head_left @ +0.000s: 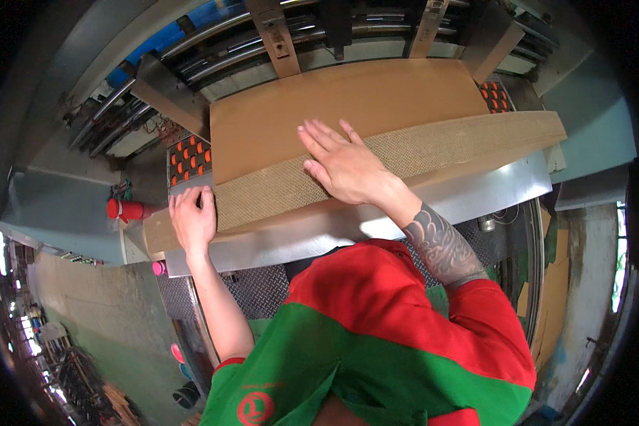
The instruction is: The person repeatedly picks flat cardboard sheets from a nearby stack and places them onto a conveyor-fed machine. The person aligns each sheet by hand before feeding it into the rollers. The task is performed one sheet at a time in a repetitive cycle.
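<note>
A thick stack of corrugated cardboard sheets lies crosswise in front of me, its fluted edges showing as a long band. Behind that band spreads a flat brown cardboard face. My left hand rests at the stack's left part, fingers bent over the fluted edges and thumb apart from them. Nearer the middle, my right hand is laid palm down across the band with its fingers spread, reaching onto the brown face. The undersides of both hands are hidden.
A shiny metal ledge runs along the near side. Orange rollers flank the cardboard, with more rollers at the right. Metal arms and bars stand beyond. A red capped object sits at the left.
</note>
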`<state>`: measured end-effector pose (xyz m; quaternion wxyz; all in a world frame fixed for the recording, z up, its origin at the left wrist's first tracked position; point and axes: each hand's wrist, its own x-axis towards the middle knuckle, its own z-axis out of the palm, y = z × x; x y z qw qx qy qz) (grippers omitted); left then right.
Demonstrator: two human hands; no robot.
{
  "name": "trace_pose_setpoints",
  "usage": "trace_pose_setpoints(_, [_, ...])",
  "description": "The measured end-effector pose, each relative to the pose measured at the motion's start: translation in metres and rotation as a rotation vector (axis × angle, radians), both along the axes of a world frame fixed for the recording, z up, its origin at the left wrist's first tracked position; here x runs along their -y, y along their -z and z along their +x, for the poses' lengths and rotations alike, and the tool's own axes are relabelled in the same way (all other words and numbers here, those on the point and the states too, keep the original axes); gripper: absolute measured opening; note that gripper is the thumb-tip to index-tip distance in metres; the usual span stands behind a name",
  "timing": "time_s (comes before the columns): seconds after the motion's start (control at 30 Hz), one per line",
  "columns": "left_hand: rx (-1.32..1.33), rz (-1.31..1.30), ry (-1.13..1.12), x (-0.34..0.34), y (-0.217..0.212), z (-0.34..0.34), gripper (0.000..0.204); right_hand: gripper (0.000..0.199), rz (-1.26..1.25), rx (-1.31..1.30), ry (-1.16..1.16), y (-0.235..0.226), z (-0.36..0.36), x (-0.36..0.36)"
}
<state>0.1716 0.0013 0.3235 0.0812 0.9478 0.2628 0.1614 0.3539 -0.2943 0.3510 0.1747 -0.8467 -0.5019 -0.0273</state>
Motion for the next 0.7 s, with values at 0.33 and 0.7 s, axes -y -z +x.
trace_pose_setpoints(0.33, [0.058, 0.020, 0.019, -0.002, 0.004, 0.000, 0.034, 0.068, 0.122, 0.234, 0.132, -0.070, 0.019, 0.063])
trace_pose_setpoints(0.7, [0.041, 0.015, 0.002, 0.000, 0.000, 0.001, 0.033, 0.065, -0.001, 0.026, 0.189, -0.017, 0.043, 0.077])
